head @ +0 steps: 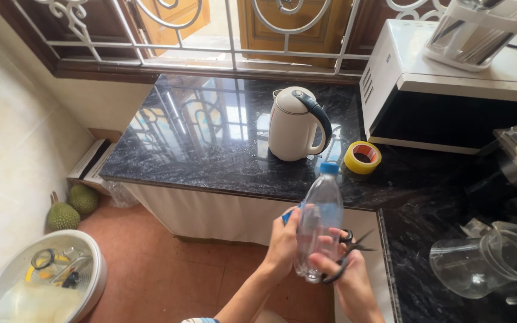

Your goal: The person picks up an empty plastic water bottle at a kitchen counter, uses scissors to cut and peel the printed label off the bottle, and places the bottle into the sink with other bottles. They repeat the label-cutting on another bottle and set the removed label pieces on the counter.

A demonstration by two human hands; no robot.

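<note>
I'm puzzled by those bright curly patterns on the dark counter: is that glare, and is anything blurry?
Head view: daylight through the window grille mirrors on the glossy counter as glare; the kettle and bottle look sharp; the scissors are slightly soft; edges bend a little, as with a wide lens.

Scissors (347, 254) partly hidden behind bottle (318, 227) and right hand (345, 272); jug (492, 263) cut off at right edge.
</note>
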